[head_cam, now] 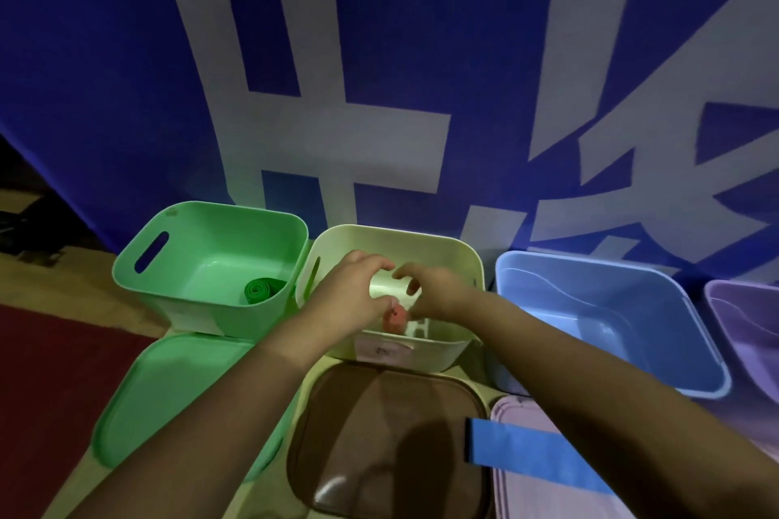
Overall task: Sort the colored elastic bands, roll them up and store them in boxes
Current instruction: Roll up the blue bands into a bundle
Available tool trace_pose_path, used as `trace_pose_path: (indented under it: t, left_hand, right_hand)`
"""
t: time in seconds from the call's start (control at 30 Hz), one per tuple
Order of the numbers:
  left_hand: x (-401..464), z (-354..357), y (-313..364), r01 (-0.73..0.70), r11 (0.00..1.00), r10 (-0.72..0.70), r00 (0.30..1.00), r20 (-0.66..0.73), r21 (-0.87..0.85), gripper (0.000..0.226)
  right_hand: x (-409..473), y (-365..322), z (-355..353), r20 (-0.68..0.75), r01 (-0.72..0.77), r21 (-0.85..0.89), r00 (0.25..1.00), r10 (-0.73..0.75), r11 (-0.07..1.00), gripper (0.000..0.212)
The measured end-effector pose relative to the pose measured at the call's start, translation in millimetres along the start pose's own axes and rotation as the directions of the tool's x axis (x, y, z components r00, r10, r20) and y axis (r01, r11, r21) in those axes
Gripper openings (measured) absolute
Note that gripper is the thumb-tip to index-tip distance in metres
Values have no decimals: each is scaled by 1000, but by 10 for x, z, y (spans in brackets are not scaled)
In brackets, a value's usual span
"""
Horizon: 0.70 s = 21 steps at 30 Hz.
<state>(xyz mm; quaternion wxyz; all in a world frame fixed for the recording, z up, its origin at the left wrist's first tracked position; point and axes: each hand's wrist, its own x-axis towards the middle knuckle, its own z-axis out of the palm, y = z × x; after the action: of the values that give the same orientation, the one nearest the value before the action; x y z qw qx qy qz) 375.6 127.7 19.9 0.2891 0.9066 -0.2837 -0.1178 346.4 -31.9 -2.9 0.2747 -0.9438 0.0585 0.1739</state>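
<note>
Both hands are over the cream box (459,253). The left hand (352,295) has its fingers curled round the left end of a pale rolled band (385,284), and the right hand (436,291) pinches the other end, so the roll sits right btwn them. Just under the hands there's a pink roll (396,318) inside the same box.

Left of the left hand: green box (202,232) w/ a green roll (259,290) in it, green lid (168,388) nearer the person. Below the hands, a brown lid (379,434). Right of the right hand: blue box (611,316), can't see anything in it, then a purple box (742,308) at the edge. A flat blue band (527,451) lies on a pink lid (527,493), under the right forearm.
</note>
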Motion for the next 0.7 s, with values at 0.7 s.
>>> trace_pose_path:
  t: [0.7]
  left_hand:
    - [-1404,2332,1717,-287,957,279,946,164,28,36]
  right_hand:
    - [-2976,2203,268,-477,-381,94,794,377,920,27]
